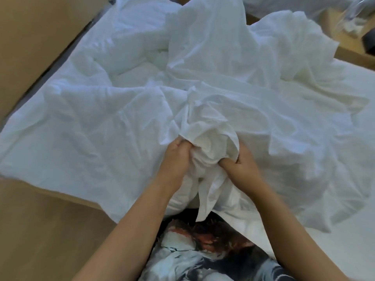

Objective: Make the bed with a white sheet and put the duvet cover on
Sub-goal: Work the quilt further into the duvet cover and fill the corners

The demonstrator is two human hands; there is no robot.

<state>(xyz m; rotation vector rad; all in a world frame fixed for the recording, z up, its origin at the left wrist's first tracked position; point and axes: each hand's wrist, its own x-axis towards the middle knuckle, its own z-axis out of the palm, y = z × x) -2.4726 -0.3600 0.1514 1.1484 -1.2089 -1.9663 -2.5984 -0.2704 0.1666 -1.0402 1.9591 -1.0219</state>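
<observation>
Soft, even light. The white bedding point(121, 122) reads bright, bluish on its left half, creamier on its right. Folds throw shallow grey shadows; the deepest shade sits under its near edge, by my lap. The whole view is soft and I lose the fine weave. Past its far right corner everything smears. The wooden panel point(30, 47) left of it leans and stretches with the wide lens.

The duvet cover point(213, 57) is looking like thin white cloth, matt & heavily creased, w/ the bunched part at front crumpling into soft folds. The sheet point(345, 230) at lower right is showing as white cloth too, smoother & flatter. The tan surface point(40, 220) at lower left is reading as wood or wood-look board, smooth & matt, and the shirt point(203, 254) is appearing as soft printed fabric.
</observation>
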